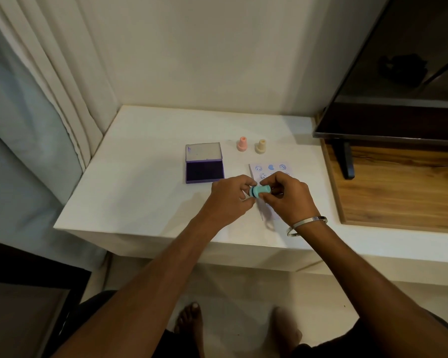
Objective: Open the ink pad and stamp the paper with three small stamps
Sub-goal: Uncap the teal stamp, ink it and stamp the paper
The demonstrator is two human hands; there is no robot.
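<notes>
A small teal stamp (pixel 259 190) lies sideways between my two hands, just above the paper. My left hand (pixel 228 200) pinches its base end and my right hand (pixel 287 197) grips its handle end. The paper (pixel 270 170) lies on the white table (pixel 145 192), partly hidden under my right hand, with several blue stamped marks showing. The purple ink pad (pixel 204 171) lies open to the left, lid flat behind it. A pink stamp (pixel 242 144) and a cream stamp (pixel 261 146) stand upright behind the paper.
A dark TV screen (pixel 398 73) on a black stand foot (pixel 345 161) sits over a wooden board (pixel 398 187) at the right. Curtains (pixel 49 86) hang at the left. The wall is close behind the table. My bare feet show on the floor below.
</notes>
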